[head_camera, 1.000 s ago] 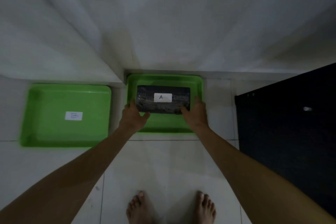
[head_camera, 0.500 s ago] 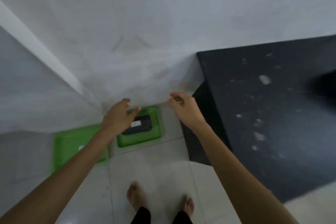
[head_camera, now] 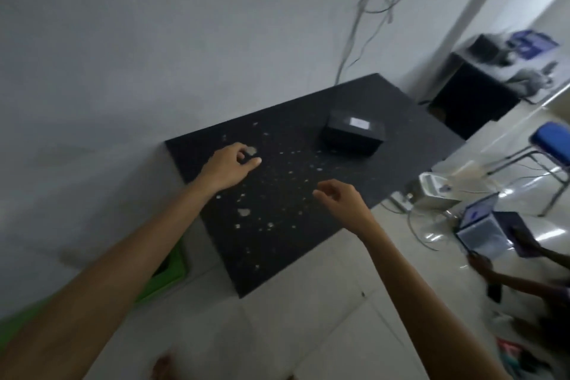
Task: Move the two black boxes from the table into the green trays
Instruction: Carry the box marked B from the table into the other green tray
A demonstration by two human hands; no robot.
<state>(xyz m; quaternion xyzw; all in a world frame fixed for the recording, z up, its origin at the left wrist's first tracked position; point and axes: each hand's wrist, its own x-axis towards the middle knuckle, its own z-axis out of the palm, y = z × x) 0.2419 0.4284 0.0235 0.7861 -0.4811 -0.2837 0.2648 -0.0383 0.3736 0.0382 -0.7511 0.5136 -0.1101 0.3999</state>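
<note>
We held both hands over the dark speckled surface (head_camera: pixel 308 194) — our left hand (head_camera: pixel 226 168) and right hand (head_camera: pixel 342 199) empty, fingers loosely spread and slightly curled. A black box (head_camera: pixel 353 136) with a white label sat on the far part, well apart from both hands. A green tray (head_camera: pixel 172 271) edge showed on the floor beneath our left forearm.

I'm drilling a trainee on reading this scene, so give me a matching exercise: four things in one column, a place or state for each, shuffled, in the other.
1. black box
2. left hand
3. green tray
4. blue chair

a. on the floor, mostly hidden behind the left arm
b. open and empty over the table
c. at the far right edge
d. resting on the table, white label up

Pairs: 1-d, 2-b, 3-a, 4-c
</note>
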